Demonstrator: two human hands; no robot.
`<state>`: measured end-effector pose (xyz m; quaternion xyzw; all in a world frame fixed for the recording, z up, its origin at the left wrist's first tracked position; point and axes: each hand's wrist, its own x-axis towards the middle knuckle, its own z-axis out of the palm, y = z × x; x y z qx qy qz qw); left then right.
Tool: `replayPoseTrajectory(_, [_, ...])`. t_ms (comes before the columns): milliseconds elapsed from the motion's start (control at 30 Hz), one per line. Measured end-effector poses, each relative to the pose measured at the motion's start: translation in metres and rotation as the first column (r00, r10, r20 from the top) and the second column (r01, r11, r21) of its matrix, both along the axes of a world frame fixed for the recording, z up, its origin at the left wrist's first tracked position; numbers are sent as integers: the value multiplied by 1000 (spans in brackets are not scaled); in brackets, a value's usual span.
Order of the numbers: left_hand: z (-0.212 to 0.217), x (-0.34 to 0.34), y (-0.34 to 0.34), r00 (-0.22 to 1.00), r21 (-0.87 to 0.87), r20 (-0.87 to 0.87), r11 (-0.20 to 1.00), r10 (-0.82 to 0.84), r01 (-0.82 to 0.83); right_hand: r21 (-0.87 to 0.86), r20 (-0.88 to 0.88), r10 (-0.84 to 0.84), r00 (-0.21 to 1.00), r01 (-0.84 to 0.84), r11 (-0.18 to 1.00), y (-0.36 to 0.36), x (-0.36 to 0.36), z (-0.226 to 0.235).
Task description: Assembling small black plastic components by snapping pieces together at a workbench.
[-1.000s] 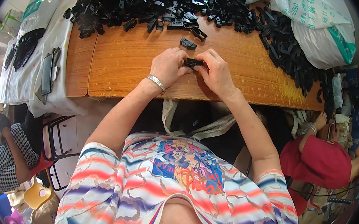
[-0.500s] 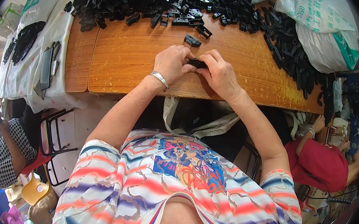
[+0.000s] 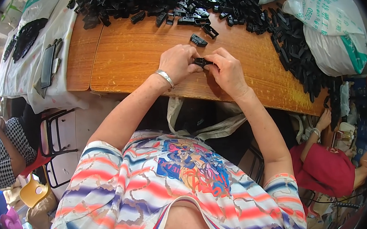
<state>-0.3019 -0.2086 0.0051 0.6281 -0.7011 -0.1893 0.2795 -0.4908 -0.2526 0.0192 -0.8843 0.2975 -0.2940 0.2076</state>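
- On the left we see a phone (image 3: 47, 68) lying on a white cloth (image 3: 19, 82), well apart from the hands.
- Across the far side we have a pile (image 3: 167, 2) of small black pieces, glossy in places. We take them for moulded plastic: light, stiff and a little slippery.
- The left hand (image 3: 179, 61) is pinched closed, thumb and fingers on the left end of the part, and hides most of that end from us.
- The part (image 3: 201, 61), small and black, is held between the two hands over the table (image 3: 132, 53), toward its near edge. We judge it light enough for fingertips alone and rigid enough not to sag. Thin edges might crack under a hard squeeze, so we would hold both ends and leave the middle free.
- Just to the far side of it a block (image 3: 198, 40) lies loose; we expect its long sides to give a firm pinch.
- Near the block, on its right, lies an open frame (image 3: 211, 31); its walls look thin, so we would grip lightly.
- The right hand (image 3: 227, 67) pinches the part's right end between thumb and fingers.
- Farther right we find heaped black strips (image 3: 290, 45), likely to slide over one another, beside a soft white bag (image 3: 332, 18).
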Motion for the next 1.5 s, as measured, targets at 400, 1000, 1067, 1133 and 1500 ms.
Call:
replayPoseTrajectory(400, [16, 19, -9, 948, 201, -117, 928, -297, 315, -34, -135, -63, 989, 59, 998, 40, -20, -8])
replayPoseTrajectory(1000, [-8, -22, -44, 995, -308, 1, 946, -104, 99, -88, -67, -386, 920, 379, 921, -103, -26, 2])
replayPoseTrajectory(1067, [-7, -27, -42, 990, -310, -11, 942, -138, 128, -171, -64, -458, 886, 443, 880, -134, -10, -3])
replayPoseTrajectory(1133, [-5, -24, -39, 981, -293, -45, 941, -191, 170, -176, -114, -499, 859, 477, 861, -147, 0, -5])
replayPoseTrajectory(1500, [-9, -5, -28, 992, -283, 27, 951, -121, 124, -192, -509, -152, 847, 60, 979, -113, -4, 25])
